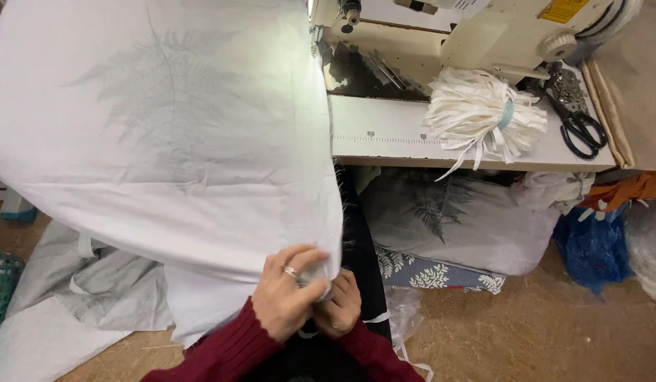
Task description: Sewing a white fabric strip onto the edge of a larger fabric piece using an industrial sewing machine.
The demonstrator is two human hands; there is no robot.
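Observation:
A large white cloth (165, 120) with a faint grey fern print fills the left and middle of the head view. Its lower right corner hangs down to my lap. My left hand (289, 297), with a ring on one finger and a dark red sleeve, pinches that corner. My right hand (340, 308) is tucked just beside and partly under it, fingers curled on the same edge of cloth. Both hands touch each other at the corner.
A sewing machine (498, 28) stands on a white table (391, 134) with a bundle of white strips (483, 117) and black scissors (579, 120). Under the table lie folded fern-print fabrics (455, 219), a blue bag (593, 247) and more grey cloth (73, 297) on the floor.

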